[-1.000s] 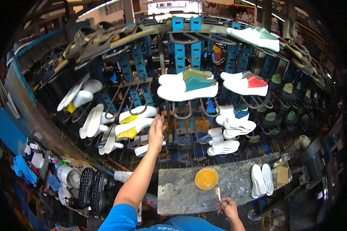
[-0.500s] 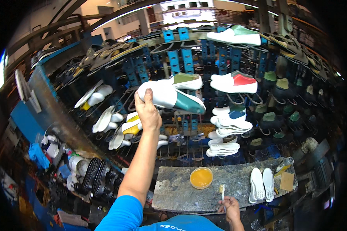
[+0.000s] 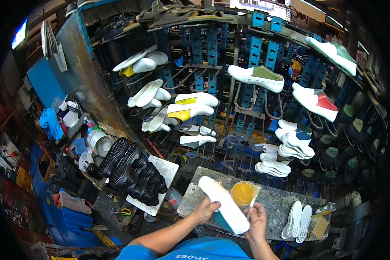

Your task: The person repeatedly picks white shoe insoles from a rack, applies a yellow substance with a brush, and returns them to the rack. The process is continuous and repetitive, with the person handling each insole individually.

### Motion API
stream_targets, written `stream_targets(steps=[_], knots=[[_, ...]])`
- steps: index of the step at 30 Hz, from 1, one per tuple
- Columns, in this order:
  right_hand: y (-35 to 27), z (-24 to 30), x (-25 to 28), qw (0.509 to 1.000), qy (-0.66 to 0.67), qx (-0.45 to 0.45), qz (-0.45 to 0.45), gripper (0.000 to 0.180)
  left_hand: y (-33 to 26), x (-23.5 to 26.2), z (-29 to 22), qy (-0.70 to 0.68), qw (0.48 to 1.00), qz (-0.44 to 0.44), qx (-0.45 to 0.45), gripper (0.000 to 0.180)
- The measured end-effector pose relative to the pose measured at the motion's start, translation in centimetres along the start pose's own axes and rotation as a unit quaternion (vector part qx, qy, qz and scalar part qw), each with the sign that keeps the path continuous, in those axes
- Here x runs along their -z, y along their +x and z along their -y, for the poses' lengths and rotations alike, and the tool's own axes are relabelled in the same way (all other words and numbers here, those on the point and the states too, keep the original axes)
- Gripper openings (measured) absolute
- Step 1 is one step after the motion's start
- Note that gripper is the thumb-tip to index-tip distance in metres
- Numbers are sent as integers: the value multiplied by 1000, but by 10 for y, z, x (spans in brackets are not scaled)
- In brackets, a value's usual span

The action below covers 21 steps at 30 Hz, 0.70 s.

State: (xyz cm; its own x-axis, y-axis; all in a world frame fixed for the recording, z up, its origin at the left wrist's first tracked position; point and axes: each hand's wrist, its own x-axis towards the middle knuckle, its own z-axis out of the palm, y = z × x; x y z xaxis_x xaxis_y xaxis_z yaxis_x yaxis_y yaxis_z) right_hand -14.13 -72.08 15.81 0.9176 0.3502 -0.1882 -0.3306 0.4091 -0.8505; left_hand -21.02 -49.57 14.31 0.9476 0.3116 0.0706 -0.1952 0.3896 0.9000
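My left hand (image 3: 207,211) is closed around a white shoe upper (image 3: 226,207) on a teal shoe last (image 3: 221,221). The shoe slants over the near edge of the workbench, its white underside facing up. Close by its lower right end, my right hand (image 3: 256,220) grips a small pale-handled brush (image 3: 255,196) with the bristles pointing up. Just behind the shoe, a clear round bowl (image 3: 232,198) of amber, glue-like liquid rests on the bench. Two white shoe soles (image 3: 294,218) lie side by side at the bench's right end.
Stained stone-like workbench (image 3: 273,214) in front of me. A metal rack (image 3: 209,56) beyond carries white shoes on coloured lasts, including a red one (image 3: 325,102). Black soles (image 3: 126,160) are piled on a board to the left. A bottle (image 3: 327,208) and tan square (image 3: 320,227) sit bench right.
My left hand has brought the shoe down from the rack to the bench and turned its underside up. The right hand has raised the brush beside it. The view has swung left and down.
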Motion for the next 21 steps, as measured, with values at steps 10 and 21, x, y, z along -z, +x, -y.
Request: stream_targets(steps=[10, 21], knots=[[178, -18, 24, 432, -885, -47, 169, 26, -53, 141, 61, 282, 959, 12, 37, 52], [101, -16, 89, 652, -742, -53, 146, 27, -105, 145, 52, 292, 953, -24, 76, 67]])
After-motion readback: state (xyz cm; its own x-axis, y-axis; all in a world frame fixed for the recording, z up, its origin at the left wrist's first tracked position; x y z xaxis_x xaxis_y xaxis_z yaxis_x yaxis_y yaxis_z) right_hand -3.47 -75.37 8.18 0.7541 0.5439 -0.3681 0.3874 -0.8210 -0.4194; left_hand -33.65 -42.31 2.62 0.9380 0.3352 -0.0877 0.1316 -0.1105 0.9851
